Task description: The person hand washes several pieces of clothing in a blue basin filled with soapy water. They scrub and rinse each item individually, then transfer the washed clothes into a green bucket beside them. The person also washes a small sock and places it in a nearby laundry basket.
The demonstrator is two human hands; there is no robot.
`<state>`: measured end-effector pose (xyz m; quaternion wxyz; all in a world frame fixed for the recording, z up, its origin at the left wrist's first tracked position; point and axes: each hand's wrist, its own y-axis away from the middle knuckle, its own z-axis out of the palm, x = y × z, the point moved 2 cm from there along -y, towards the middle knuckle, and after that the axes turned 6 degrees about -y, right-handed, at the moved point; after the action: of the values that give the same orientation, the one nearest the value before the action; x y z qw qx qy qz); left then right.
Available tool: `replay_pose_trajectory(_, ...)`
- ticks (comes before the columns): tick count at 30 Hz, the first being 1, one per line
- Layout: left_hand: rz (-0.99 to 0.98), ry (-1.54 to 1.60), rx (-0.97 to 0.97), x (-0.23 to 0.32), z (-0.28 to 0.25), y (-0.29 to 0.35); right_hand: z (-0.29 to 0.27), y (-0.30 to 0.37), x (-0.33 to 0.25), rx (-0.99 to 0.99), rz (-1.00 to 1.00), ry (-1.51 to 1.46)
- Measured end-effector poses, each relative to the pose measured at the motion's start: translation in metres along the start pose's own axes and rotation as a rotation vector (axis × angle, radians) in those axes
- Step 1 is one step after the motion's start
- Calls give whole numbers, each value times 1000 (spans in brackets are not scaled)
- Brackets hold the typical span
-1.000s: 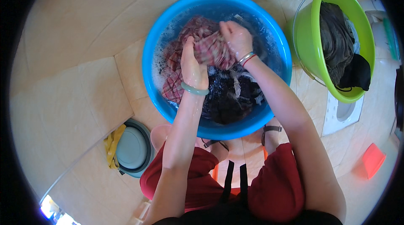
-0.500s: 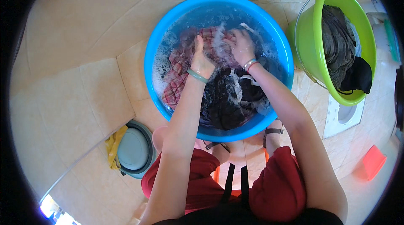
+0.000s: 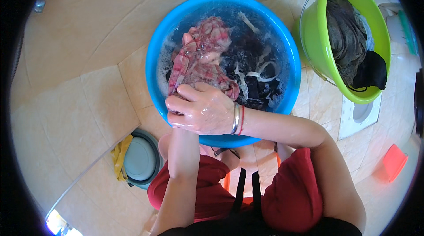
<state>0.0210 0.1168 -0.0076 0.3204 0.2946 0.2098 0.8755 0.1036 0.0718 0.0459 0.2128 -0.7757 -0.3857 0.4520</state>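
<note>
While the right hand is lying across the end of the left forearm, its fingers are curling, slightly parted, beside the pink plaid cloth; whether they are gripping it, I cannot tell. The left hand is mostly hiding beneath, its fingers unreadable. The cloth is soaking left of dark clothes in the blue basin's soapy water. A green bucket is holding dark grey fabric and a black piece.

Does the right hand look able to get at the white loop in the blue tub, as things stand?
Probably yes: no cloth seems to cover the white loop, and the right hand, over the left forearm, appears to have an open way there.
</note>
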Motion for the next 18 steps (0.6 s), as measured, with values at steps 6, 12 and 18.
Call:
replay_pose_trajectory(6,209,-12,244,-12,10,-1,-11,-6,10,235,89,-111)
replay_pose_trajectory(12,411,-85,593,-21,35,-1,-22,19,64,386,420,-220)
replay_pose_trajectory(18,840,-928,254,-53,27,9,-1,118,150,172,1274,-1120)
